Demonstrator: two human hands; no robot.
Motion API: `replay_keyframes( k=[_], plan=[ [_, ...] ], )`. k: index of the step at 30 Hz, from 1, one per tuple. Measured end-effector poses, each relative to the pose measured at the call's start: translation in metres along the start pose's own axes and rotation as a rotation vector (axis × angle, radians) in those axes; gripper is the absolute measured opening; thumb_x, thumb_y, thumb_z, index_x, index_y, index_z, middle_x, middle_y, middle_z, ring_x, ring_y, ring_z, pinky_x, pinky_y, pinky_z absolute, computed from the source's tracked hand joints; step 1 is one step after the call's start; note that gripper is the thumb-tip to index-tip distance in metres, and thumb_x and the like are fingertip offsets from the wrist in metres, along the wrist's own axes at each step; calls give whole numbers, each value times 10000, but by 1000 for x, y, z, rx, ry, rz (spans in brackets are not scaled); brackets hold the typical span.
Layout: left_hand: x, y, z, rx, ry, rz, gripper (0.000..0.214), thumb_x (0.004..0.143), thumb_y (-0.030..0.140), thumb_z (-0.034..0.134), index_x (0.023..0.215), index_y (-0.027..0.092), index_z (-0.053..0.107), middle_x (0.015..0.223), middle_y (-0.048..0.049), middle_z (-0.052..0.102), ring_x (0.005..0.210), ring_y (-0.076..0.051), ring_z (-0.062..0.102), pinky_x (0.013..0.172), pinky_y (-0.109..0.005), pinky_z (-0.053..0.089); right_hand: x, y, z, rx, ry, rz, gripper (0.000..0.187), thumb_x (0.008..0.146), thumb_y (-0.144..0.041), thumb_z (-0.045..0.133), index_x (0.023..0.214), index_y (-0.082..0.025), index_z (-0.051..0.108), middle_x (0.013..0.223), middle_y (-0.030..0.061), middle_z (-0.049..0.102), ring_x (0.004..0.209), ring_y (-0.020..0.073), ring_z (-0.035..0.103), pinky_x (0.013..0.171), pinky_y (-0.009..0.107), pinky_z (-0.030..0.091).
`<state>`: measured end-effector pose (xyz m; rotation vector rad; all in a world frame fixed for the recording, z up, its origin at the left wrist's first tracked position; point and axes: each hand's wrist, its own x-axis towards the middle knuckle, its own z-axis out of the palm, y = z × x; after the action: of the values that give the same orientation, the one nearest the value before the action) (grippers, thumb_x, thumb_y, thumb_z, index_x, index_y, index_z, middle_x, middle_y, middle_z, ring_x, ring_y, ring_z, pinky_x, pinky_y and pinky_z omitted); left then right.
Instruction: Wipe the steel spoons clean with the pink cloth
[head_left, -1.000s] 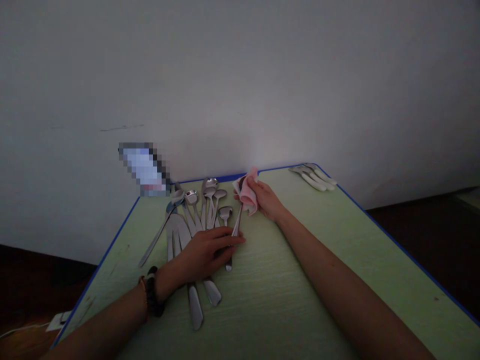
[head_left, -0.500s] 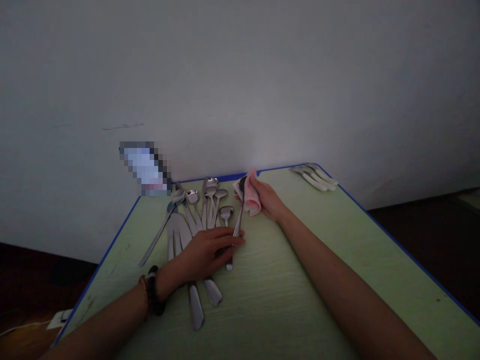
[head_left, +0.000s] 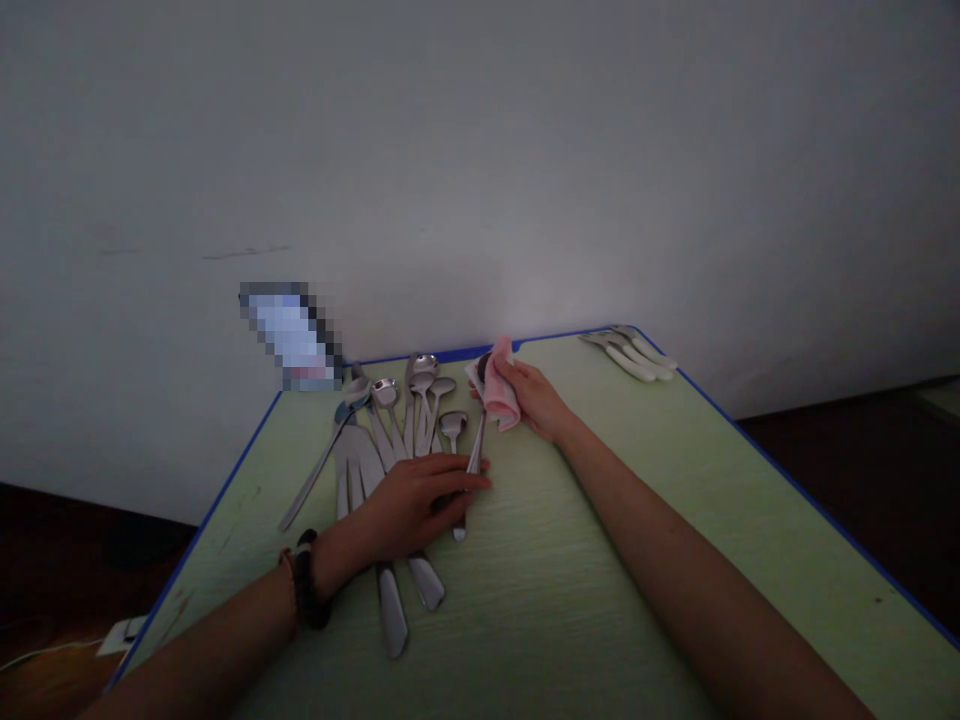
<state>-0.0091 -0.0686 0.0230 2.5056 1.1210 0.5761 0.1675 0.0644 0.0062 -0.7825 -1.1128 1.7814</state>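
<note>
My left hand pinches the handle of a metal spoon that lies on the green table. My right hand is closed on a pink cloth wrapped over the spoon's bowl at the far end. A dark bracelet sits on my left wrist. Just left of the held spoon, several other spoons and knives lie side by side, partly under my left hand.
A small group of white-handled cutlery lies at the table's far right corner. The table has a blue rim and stands against a pale wall. A blurred-out object stands at the far left corner. Dark floor lies on both sides.
The pink cloth shifts slightly over the spoon's bowl under my right hand. My left hand stays on the handle.
</note>
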Motion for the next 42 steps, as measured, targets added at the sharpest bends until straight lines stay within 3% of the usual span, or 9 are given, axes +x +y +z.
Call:
replay_keyframes(
  k=[42],
  plan=[
    [1, 1, -1, 21, -14, 2, 269, 905, 250, 475, 1121, 233, 635, 1196, -56, 640, 1013, -166, 632, 887, -300, 516, 1, 1, -1, 2, 9, 1, 403, 664, -537, 690, 732, -157, 574, 604, -9, 631, 546, 122, 584, 504, 224, 445]
  ],
)
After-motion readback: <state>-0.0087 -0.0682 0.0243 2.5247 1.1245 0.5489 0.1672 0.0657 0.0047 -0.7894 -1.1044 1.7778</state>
